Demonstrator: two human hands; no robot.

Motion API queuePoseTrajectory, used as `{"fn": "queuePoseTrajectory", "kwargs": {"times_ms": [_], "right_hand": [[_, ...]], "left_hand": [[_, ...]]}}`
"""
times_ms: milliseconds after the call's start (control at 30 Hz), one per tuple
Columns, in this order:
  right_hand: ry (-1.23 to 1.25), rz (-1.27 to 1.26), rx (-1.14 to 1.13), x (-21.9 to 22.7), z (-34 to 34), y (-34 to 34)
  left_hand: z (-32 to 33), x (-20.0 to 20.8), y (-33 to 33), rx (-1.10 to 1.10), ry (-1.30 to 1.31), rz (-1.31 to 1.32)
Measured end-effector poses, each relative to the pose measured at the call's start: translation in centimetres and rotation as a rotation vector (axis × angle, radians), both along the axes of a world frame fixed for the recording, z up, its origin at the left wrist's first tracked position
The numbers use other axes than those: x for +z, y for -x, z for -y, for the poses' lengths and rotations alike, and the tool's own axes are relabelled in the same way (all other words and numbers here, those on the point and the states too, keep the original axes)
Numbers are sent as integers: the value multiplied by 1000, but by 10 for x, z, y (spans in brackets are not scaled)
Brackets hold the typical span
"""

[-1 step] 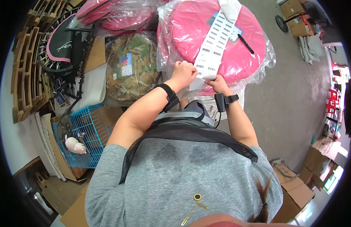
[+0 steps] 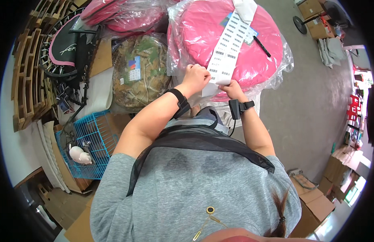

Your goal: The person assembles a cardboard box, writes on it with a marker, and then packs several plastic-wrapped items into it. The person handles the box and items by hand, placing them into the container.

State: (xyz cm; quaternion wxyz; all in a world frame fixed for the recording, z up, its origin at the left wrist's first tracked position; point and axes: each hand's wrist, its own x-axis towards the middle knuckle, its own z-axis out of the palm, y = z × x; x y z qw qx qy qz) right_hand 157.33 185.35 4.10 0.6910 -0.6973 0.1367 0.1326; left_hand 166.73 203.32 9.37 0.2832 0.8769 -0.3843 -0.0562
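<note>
Pen (image 2: 262,46), labels (image 2: 228,44) on pink bundle (image 2: 199,29).

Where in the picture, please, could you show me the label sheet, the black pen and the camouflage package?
Label sheet (image 2: 229,46), head view: middle of its printed face.
Black pen (image 2: 262,46), head view: middle of its barrel.
Camouflage package (image 2: 141,90), head view: lower part of its patterned front.

The label strip (image 2: 230,39) partly hides the card (image 2: 249,39) on the pink bundle (image 2: 197,34).
</note>
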Motion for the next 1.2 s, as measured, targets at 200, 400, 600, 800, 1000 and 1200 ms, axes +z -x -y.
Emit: {"fn": "queuePoseTrajectory", "kwargs": {"times_ms": [200,400,600,800,1000,1200], "right_hand": [[38,-30,5,7,-1,0],[40,-13,-7,6,-1,2],[62,-50,-94,-2,5,2],[128,-9,-323,-20,14,9],[1374,374,-409,64,-12,14],[384,295,12,101,-86,-25]], "left_hand": [[6,11,6,-114,10,47],[9,1,0,-111,-37,7],[13,0,-6,-42,50,-66],[-7,19,-21,135,232,18],[-56,43,-20,124,281,478],[-83,37,-7,81,229,527]]}}
